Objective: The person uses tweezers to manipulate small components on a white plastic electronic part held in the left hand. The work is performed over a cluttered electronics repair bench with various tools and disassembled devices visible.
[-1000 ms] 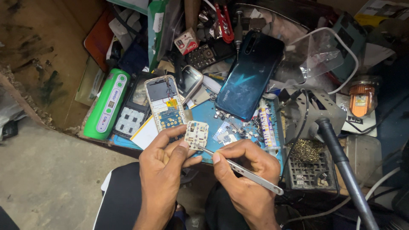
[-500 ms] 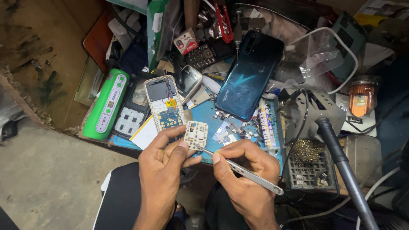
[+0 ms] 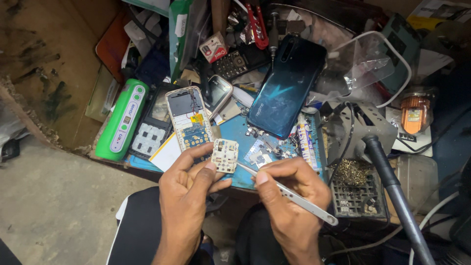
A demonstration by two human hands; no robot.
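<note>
A cluttered phone-repair bench (image 3: 235, 135) is seen from above, with two bare hands held low in the middle of the view, just in front of the bench's near edge.

A small white keypad board (image 3: 225, 155), roughly rectangular and dotted with round contacts, is pinched by the left hand (image 3: 189, 196): the thumb is pressed against its lower left edge and the other fingers are curled behind it. The board is held upright, its long axis running roughly away from the person, its face turned toward the camera.

A pair of slim metal tweezers (image 3: 287, 194) is gripped by the right hand (image 3: 289, 206), the fingers closed around the shaft like a pen. The tweezers lie on a slant, the rear end low to the right, the tip pointing up and left. The tip is brought to the board's lower right edge; whether it is actually touching cannot be told. The board therefore lies to the left of, and slightly above, the right hand, and only the left hand is in contact with it.

Just beyond the board, an opened small phone (image 3: 189, 118) with exposed circuitry is seen on the bench. Further back lies a dark teal smartphone (image 3: 287, 88), back upward. A green oblong device (image 3: 122, 122) is placed at the left, and a soldering iron (image 3: 397, 196) on its stand at the right.
</note>
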